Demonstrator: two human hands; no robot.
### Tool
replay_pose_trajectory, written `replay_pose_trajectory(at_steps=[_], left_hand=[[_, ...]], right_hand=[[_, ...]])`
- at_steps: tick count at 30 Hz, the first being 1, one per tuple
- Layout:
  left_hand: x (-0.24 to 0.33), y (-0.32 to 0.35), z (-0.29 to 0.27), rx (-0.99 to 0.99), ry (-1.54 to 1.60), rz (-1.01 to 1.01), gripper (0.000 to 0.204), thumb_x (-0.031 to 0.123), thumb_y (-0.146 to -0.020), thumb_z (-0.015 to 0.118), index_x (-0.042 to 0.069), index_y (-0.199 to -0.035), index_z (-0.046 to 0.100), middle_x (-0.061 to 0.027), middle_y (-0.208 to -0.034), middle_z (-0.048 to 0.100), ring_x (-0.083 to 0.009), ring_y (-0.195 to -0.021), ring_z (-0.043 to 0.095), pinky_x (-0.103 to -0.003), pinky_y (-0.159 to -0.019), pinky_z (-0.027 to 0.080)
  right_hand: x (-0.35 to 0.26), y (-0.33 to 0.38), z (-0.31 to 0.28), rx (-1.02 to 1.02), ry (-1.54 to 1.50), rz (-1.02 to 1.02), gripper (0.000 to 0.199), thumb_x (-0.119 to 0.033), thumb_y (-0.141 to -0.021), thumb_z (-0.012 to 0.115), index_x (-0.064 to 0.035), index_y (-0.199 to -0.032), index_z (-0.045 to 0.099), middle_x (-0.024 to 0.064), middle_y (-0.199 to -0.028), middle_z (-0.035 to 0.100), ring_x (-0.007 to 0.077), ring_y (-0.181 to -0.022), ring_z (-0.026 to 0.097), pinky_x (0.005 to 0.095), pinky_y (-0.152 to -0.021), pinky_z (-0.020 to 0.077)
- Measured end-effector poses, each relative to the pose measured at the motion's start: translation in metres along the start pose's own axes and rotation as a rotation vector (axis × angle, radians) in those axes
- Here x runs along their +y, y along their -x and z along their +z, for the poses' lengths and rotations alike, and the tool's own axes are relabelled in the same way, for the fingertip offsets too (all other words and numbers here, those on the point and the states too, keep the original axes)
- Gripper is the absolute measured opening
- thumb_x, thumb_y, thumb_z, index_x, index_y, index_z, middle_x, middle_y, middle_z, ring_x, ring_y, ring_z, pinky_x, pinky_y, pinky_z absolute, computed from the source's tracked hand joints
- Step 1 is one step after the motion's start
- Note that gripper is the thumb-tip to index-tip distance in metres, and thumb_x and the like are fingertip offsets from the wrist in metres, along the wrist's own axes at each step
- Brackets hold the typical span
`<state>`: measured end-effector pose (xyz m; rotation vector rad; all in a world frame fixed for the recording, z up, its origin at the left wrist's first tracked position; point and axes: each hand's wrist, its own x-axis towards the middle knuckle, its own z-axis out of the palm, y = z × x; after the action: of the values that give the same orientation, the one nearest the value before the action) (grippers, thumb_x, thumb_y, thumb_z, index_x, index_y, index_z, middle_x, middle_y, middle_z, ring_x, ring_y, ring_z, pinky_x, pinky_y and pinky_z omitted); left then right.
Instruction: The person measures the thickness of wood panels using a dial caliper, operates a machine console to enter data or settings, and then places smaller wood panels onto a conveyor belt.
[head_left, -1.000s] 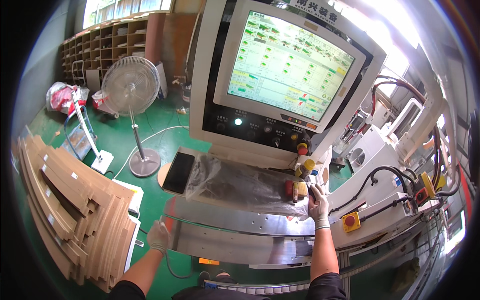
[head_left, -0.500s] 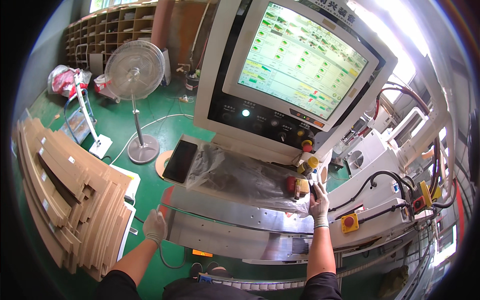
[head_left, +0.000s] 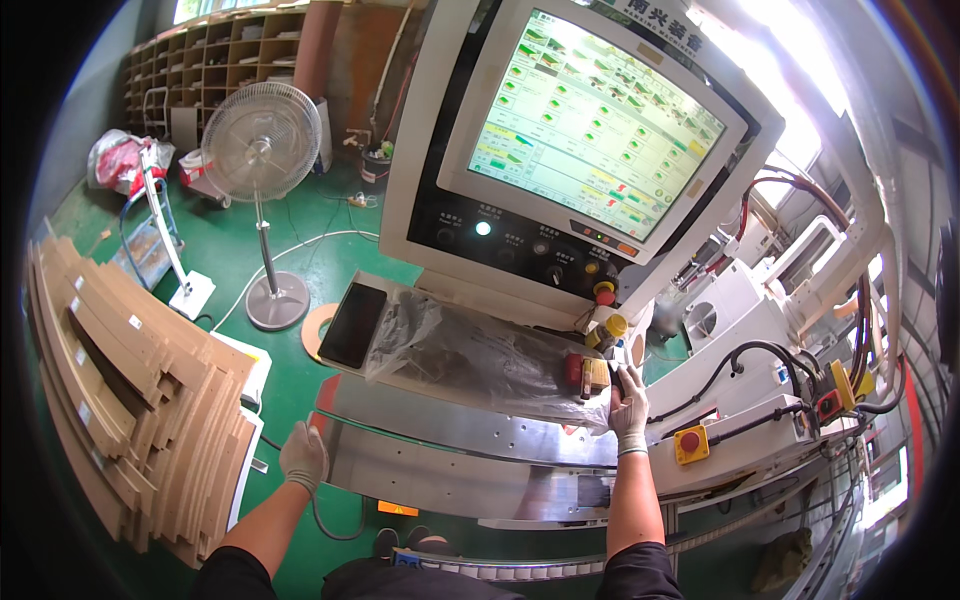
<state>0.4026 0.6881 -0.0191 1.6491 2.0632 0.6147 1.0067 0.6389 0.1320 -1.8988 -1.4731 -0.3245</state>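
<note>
I stand at a machine's control console with a large lit screen (head_left: pixel 590 125) above a panel of knobs and buttons (head_left: pixel 540 245). My gloved left hand (head_left: pixel 303 455) grips the left end of the polished metal ledge (head_left: pixel 450 450) below the console. My gloved right hand (head_left: pixel 628 402) rests at the right end of the keyboard tray, fingers on a small dark object beside a red and yellow tool (head_left: pixel 585 372). A keyboard under a clear plastic cover (head_left: pixel 470 350) lies between my hands, with a black phone (head_left: pixel 352 324) at its left.
A stack of curved brown cardboard blanks (head_left: pixel 130 390) stands at my left. A pedestal fan (head_left: pixel 262 150) stands on the green floor behind it. A yellow box with a red emergency button (head_left: pixel 690 442), hoses and cables lie at my right. Wooden shelves (head_left: pixel 220 50) line the far wall.
My view has tilted up and closer to the console. My left hand has shifted right along the metal ledge's end. My right hand stays by the red and yellow tool.
</note>
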Motion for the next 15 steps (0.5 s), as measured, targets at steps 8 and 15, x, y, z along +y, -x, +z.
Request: replay_pose_trajectory(at_steps=[8, 15], left_hand=[[-0.001, 0.0, 0.002, 0.019, 0.043, 0.023, 0.032, 0.032, -0.103, 0.042, 0.002, -0.101, 0.053, -0.0291, -0.091, 0.065, -0.051, -0.089, 0.062, -0.061, -0.079, 0.044], [-0.008, -0.003, 0.008, 0.034, -0.015, 0.022, 0.032, 0.033, -0.103, 0.041, 0.003, -0.101, 0.053, -0.0264, -0.094, 0.066, -0.0485, -0.09, 0.063, -0.06, -0.079, 0.046]], right_hand=[[0.003, 0.002, -0.001, 0.097, -0.098, -0.057, 0.043, -0.006, -0.084, 0.064, -0.0024, -0.127, 0.067, 0.027, -0.133, 0.062, 0.0434, -0.124, 0.06, 0.0432, -0.108, 0.0464], [-0.008, -0.003, -0.005, 0.008, 0.027, -0.07, 0.044, -0.007, -0.085, 0.064, -0.0051, -0.129, 0.068, 0.0264, -0.133, 0.062, 0.0432, -0.125, 0.059, 0.0444, -0.109, 0.0456]])
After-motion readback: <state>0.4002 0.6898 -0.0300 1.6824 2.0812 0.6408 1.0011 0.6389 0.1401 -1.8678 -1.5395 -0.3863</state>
